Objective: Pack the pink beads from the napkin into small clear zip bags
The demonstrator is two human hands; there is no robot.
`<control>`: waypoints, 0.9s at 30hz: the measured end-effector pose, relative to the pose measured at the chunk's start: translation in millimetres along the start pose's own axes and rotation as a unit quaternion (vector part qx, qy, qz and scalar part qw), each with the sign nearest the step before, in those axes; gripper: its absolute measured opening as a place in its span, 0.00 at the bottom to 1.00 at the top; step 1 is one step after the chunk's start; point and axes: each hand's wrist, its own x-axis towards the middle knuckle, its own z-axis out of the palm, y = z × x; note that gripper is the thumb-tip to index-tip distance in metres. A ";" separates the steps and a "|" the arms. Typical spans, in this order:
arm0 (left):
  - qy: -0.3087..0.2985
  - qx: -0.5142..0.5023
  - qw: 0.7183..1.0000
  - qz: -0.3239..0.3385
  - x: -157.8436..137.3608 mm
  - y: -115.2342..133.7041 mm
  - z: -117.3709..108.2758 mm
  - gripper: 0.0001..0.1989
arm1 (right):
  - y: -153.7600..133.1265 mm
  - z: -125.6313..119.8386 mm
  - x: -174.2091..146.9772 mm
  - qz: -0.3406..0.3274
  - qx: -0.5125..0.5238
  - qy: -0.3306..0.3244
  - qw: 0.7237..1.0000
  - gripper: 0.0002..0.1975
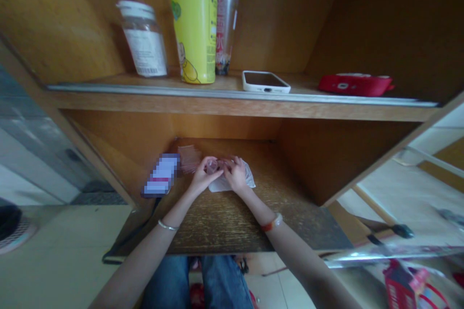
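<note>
Left hand (pixel 203 176) clasps a clear plastic piece (pixel 211 167), likely light, best rim-held, while the right hand (pixel 236 175) at three o'clock hides its grip.

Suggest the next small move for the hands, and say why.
I'd probably hold the left grip steady and ease the right grip slightly aside: the left pinches a small clear round plastic piece, while the right, close beside it over a translucent white plastic bag, hides whatever its fingertips touch.
</note>
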 end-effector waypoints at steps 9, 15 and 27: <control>0.011 -0.011 1.000 -0.026 -0.6 2.1 -0.2 0.21 | 2.9 11.4 -3.6 -0.022 -0.081 -0.124 0.989 0.14; 0.009 0.006 1.000 -0.018 -1.0 4.6 -0.1 0.21 | -2.1 12.3 -1.5 0.004 -0.055 -0.101 0.993 0.10; -0.004 -0.025 0.999 -0.031 2.2 -22.5 -0.7 0.24 | -3.0 -1.4 -0.8 -0.007 0.096 0.204 0.974 0.08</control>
